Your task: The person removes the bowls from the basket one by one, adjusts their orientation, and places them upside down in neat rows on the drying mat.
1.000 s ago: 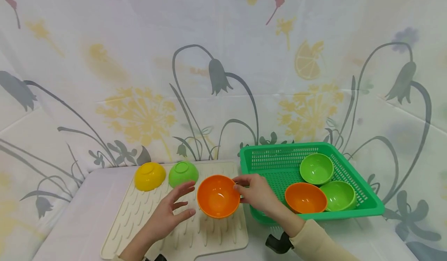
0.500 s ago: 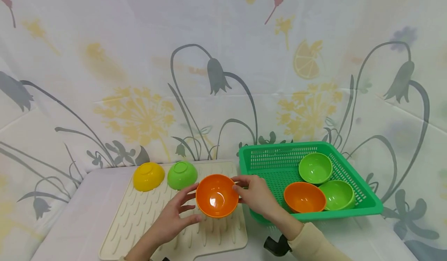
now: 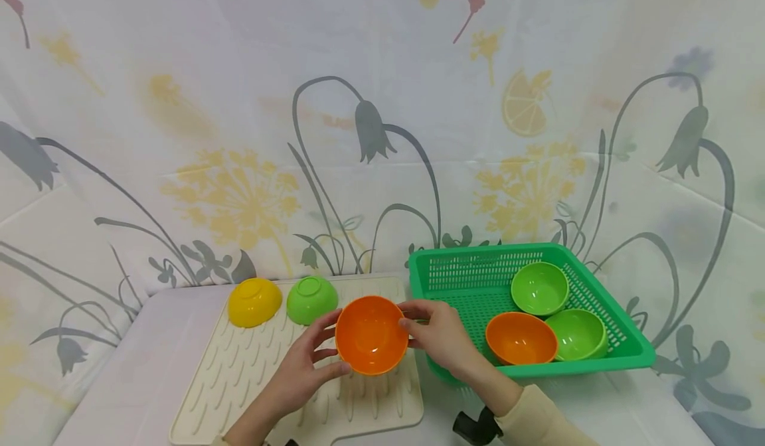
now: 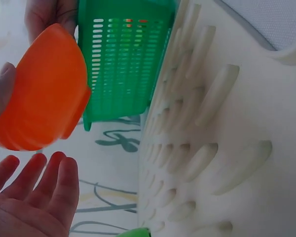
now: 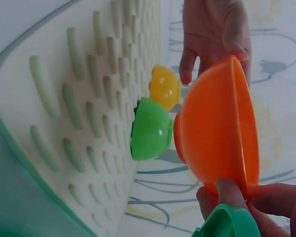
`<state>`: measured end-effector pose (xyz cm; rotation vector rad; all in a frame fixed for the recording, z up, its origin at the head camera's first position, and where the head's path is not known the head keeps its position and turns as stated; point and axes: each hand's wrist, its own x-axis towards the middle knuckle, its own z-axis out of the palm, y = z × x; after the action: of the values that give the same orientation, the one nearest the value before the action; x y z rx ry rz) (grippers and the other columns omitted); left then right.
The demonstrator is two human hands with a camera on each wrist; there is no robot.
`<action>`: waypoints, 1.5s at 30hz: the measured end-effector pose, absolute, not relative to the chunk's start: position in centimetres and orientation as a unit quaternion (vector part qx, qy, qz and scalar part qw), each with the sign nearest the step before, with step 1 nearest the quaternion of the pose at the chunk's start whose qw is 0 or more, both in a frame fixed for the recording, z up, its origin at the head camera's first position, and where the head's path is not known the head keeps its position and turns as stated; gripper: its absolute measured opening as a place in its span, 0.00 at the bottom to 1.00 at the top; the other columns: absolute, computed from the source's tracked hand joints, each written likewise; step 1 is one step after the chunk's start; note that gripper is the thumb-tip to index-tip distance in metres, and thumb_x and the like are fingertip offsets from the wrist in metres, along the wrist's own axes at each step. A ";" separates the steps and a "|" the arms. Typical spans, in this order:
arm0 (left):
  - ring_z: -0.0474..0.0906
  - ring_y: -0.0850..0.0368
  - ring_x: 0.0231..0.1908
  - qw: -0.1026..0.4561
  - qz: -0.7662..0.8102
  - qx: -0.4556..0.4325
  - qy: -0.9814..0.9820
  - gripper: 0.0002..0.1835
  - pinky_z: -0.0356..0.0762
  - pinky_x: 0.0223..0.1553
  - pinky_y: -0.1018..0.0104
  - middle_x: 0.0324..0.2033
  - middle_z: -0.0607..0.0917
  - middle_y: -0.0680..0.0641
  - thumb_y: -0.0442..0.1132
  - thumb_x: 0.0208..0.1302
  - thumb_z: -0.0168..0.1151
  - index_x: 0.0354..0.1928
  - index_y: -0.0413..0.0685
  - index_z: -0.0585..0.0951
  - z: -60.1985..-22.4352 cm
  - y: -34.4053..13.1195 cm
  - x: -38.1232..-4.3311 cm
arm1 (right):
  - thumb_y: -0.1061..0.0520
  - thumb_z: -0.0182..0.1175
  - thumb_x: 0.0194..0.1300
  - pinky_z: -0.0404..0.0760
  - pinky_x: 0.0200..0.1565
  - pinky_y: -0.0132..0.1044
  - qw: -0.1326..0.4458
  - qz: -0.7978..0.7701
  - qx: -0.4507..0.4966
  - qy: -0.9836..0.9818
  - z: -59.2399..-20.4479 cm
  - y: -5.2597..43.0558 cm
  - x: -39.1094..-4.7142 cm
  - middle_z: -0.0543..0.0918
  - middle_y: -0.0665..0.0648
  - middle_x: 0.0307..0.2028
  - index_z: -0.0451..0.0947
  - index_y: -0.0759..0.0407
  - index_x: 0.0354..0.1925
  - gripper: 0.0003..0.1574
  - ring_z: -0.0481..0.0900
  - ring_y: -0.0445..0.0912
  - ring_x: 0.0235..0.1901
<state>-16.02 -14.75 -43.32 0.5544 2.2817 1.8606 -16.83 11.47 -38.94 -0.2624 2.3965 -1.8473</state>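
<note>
Right sleeve: pale cream cuff (image 3: 532,413), with a black attachment (image 3: 476,427) at the wrist.
Right hand (image 3: 439,333): pinching the rim of the held bowl at its right side, thumb over the edge, fingers behind.
Left hand (image 3: 301,364): spread wide, thumb apart from the fingers, cupped toward the bowl's left side; fingertips just off it from down at the wrist, thumb contact cannot tell.
Held bowl (image 3: 372,335): plain orange, up in the air between the hands, tipped so its mouth faces the person; above the mat's right part, not touching it.
Mat (image 3: 218,376): cream, raised ridges in rows, flat on the bench (image 3: 131,360), which has a pale cover.
Basket (image 3: 466,263): green, slotted walls, on the bench just right of the mat.
Basket front: second orange bowl (image 3: 521,338), tilted, with a light green bowl (image 3: 580,334) against its right side.
Mat's far end: yellow bowl (image 3: 254,302) and green bowl (image 3: 312,300), both upside down, side by side.
Basket rear: another light green bowl (image 3: 540,288), mouth up and leaning.
Backdrop: whitish sheet (image 3: 239,68), grey bellflowers, yellow blooms.
</note>
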 end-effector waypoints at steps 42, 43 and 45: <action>0.72 0.60 0.60 0.002 0.600 0.267 0.754 0.40 0.82 0.50 0.58 0.63 0.76 0.48 0.31 0.51 0.77 0.68 0.51 0.73 -42.2 -16.0 -17.0 | 0.54 0.70 0.63 0.82 0.53 0.47 0.108 -0.631 -0.152 0.753 -39.2 12.5 -17.0 0.79 0.61 0.60 0.73 0.62 0.64 0.34 0.76 0.59 0.60; 0.72 0.59 0.60 -0.005 0.591 0.269 0.761 0.40 0.82 0.50 0.58 0.63 0.76 0.49 0.31 0.51 0.77 0.68 0.53 0.74 -42.2 -16.0 -16.9 | 0.53 0.70 0.63 0.82 0.53 0.47 0.110 -0.630 -0.154 0.753 -39.1 12.5 -16.9 0.78 0.61 0.61 0.73 0.62 0.65 0.35 0.75 0.59 0.60; 0.72 0.59 0.59 -0.018 0.572 0.274 0.773 0.40 0.82 0.49 0.57 0.63 0.76 0.51 0.31 0.50 0.78 0.67 0.55 0.74 -42.1 -16.1 -16.8 | 0.51 0.70 0.63 0.81 0.54 0.48 0.114 -0.628 -0.159 0.754 -39.0 12.5 -16.8 0.77 0.61 0.62 0.71 0.62 0.66 0.38 0.75 0.59 0.61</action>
<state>-16.78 -16.07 -42.09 0.8698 2.4582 1.8170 -16.84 12.54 -39.01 -0.4652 2.2096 -1.8406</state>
